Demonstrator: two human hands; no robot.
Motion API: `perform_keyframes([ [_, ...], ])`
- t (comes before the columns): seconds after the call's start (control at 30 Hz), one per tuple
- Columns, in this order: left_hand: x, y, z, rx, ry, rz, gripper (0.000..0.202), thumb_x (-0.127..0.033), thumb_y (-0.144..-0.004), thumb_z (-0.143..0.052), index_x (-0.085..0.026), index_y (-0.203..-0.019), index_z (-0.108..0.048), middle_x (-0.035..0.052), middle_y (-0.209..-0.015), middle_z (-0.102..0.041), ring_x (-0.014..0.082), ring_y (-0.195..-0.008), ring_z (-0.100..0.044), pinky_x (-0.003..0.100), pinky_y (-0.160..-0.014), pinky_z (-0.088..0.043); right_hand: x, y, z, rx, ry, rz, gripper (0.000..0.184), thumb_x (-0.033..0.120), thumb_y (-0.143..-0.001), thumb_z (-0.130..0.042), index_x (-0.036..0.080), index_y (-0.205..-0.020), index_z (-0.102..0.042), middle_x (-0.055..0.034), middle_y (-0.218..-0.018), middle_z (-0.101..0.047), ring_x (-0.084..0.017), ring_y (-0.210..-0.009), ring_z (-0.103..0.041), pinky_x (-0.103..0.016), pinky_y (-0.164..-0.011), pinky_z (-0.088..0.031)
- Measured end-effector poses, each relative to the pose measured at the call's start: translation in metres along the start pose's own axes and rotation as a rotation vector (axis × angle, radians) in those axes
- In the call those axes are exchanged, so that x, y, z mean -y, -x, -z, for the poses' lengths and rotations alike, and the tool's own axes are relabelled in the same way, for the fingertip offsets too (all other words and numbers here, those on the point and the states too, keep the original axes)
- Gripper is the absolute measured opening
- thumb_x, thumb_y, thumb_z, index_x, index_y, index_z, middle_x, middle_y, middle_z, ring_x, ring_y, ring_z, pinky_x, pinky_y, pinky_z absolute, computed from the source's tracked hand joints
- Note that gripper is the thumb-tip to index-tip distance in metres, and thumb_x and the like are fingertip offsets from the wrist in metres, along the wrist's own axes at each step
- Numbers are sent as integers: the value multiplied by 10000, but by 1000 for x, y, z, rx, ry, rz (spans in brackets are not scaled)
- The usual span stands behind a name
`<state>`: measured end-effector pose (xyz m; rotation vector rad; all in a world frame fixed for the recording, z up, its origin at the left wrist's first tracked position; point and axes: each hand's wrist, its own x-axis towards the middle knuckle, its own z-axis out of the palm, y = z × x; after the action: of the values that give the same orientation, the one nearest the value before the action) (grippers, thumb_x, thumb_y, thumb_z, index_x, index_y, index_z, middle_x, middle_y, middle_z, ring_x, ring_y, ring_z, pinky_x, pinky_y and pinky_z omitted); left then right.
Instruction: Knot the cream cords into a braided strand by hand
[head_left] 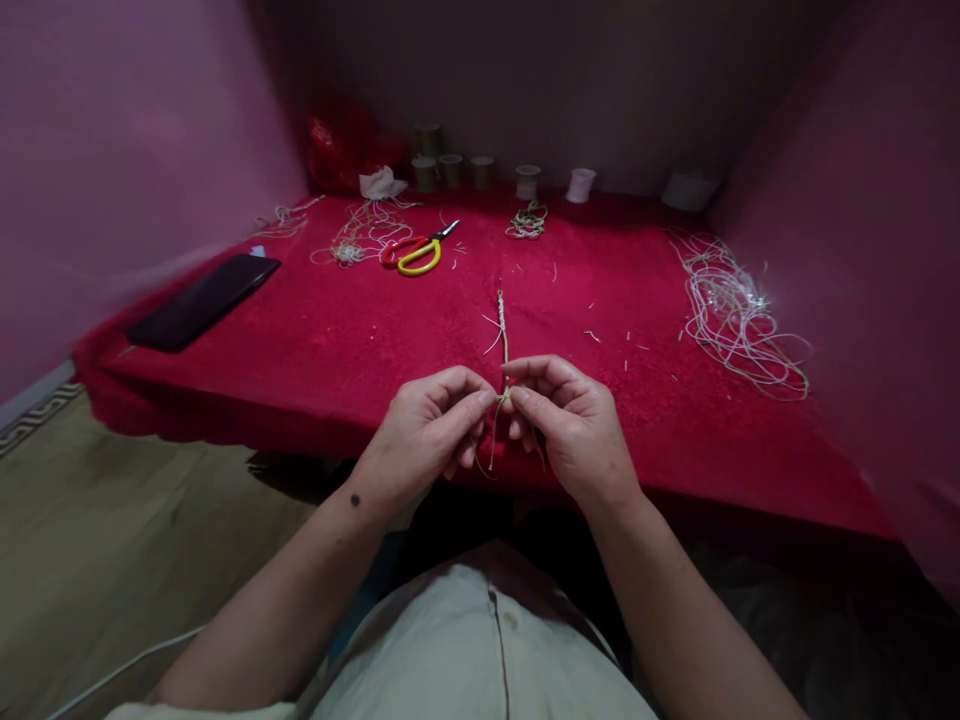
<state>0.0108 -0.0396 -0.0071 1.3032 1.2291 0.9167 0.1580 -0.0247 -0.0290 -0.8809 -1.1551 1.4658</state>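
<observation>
A thin knotted cord [502,330] of pale and green threads runs from the red cloth toward me. My left hand [429,432] and my right hand [571,425] meet at its near end, close to the table's front edge. Both pinch the cord between thumb and fingers, with loose thread ends hanging below them. The far end of the cord is fixed on the red table [315,340].
Scissors with red and yellow handles [416,252] lie at the back left beside tangled thread [356,240]. A dark phone [202,300] lies at the left edge. Several thread spools [480,172] line the back wall. A big loose pile of thread [739,315] lies on the right.
</observation>
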Motion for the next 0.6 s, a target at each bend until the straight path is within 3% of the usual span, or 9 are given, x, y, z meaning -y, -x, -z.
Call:
perform_keyframes([
  [0.17, 5, 1, 1, -30, 57, -36, 131, -267, -832, -589, -169, -920, -584, -45, -559, -537, 62, -394, -471, 137, -318, -360, 0, 0, -1, -14, 0, 2, 150, 168, -788, -582, 161, -937, -599, 23, -673, -596, -62, -495, -516, -180, -410, -377],
  [0.3, 14, 4, 0, -68, 73, -143, 253, -179, -815, -602, -214, -1065, -596, 18, -886, -624, 39, -452, -518, 136, -341, -378, -1, 0, 0, -16, -13, 3, 152, 172, -788, -587, 162, -939, -598, 24, -672, -598, -61, -489, -512, -178, -409, -378],
  [0.43, 24, 6, -2, -143, -101, -417, 247, -98, -807, -594, -230, -1004, -664, 45, -1064, -576, 69, -663, -612, 153, -486, -470, -1, 0, 0, -9, -24, 8, 154, 169, -782, -597, 163, -936, -608, 26, -675, -597, -61, -490, -509, -177, -410, -375],
  [0.53, 28, 5, -5, -223, -284, -609, 219, -78, -807, -595, -222, -937, -697, 60, -1045, -585, 145, -928, -617, 208, -673, -521, -1, 0, 1, -2, -6, 14, 145, 165, -786, -596, 170, -926, -633, 38, -618, -579, -63, -480, -498, -176, -420, -376],
  [0.6, 29, 5, -7, -260, -338, -655, 181, -75, -807, -597, -203, -886, -697, 63, -1001, -599, 154, -953, -607, 230, -724, -519, -1, 0, 2, -2, 22, 9, 131, 167, -796, -585, 172, -903, -660, 41, -577, -569, -62, -467, -487, -177, -426, -378],
])
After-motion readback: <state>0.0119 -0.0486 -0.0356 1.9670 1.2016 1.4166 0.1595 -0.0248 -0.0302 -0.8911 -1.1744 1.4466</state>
